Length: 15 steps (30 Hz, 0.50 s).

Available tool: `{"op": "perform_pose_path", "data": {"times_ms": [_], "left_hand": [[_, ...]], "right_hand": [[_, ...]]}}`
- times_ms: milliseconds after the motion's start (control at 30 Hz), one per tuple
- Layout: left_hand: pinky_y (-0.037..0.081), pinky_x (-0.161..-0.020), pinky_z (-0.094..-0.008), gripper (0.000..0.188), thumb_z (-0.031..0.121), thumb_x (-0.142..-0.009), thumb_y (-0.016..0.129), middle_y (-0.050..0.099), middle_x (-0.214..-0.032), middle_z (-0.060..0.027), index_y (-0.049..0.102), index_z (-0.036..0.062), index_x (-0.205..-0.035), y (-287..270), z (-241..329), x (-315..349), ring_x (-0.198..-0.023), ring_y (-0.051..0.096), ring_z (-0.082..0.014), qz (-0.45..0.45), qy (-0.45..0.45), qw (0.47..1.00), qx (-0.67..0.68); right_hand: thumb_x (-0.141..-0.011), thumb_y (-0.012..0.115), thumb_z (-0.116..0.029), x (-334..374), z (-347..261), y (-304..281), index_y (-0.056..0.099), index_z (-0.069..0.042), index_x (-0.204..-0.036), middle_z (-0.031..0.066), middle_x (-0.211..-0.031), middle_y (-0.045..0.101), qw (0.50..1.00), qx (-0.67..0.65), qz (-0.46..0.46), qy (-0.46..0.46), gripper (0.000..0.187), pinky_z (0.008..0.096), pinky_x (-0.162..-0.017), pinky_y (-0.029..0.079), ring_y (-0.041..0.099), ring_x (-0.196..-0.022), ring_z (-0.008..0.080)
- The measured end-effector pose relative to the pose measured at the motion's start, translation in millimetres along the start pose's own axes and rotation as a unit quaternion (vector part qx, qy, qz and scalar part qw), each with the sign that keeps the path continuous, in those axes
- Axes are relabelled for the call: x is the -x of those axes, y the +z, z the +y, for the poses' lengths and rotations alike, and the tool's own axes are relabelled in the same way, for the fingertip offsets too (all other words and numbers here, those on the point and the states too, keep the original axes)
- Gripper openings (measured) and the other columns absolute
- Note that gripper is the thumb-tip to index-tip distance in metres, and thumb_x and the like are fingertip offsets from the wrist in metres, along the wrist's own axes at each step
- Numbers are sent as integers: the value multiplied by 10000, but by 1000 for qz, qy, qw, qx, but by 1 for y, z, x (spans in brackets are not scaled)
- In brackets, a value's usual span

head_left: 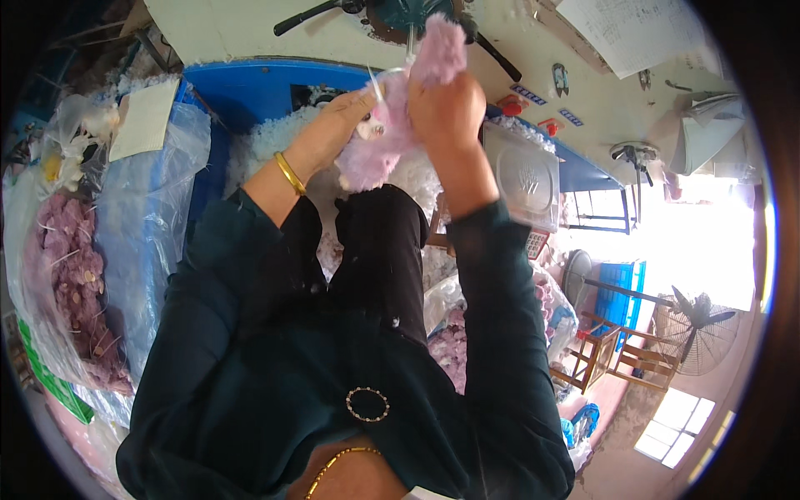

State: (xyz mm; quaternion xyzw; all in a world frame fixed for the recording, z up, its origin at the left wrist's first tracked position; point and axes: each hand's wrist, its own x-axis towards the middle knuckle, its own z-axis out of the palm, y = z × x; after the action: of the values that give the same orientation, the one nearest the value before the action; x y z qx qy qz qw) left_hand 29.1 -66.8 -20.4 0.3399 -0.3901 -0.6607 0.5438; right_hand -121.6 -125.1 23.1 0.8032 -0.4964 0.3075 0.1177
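My left hand (329, 125), a gold bangle at its wrist, is closed around one side of a fluffy light-purple plush toy (367, 169). The toy's pale face shows beside my left fingers, and a thin white strip sticks up near it. My right hand (450, 108) grips the toy from the other side, and a furry purple part rises above that fist. Just beyond the toy, a thin metal tube (412, 37) comes from a dark round machine part (408, 12) on the table. Whether the tube enters the toy is hidden by fur and hands.
White fluffy stuffing (258, 150) lies along the blue panel (242, 79). Clear bags of purple plush pieces (67, 250) stand at left. A clear plastic tub (522, 171) sits right of my hand. Papers (600, 29) lie on the table (225, 29); a fan (696, 325) and wooden stools (592, 358) stand farther right.
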Motion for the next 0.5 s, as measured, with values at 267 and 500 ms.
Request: {"op": "perform_pose_path", "data": {"times_ms": [267,500], "left_hand": [[413,-906,-249,455,357,-939,551,587,-1137,-41,531,12,-1235,-8,-3,9,-1022,526,-105,-8,0,999,-47],[469,-791,-327,329,193,-858,643,626,-977,-108,548,-4,-1104,5,7,39,-880,597,-234,-43,144,924,-352]], "right_hand": [[-872,590,-181,-3,-3,-10,622,-18,-1040,180,-1026,627,972,-50,162,-161,237,397,-718,503,588,-964,333],[-812,697,-130,38,-9,-26,591,-4,-992,78,-889,615,790,-580,-15,198,244,326,-756,461,583,-857,203]]}}
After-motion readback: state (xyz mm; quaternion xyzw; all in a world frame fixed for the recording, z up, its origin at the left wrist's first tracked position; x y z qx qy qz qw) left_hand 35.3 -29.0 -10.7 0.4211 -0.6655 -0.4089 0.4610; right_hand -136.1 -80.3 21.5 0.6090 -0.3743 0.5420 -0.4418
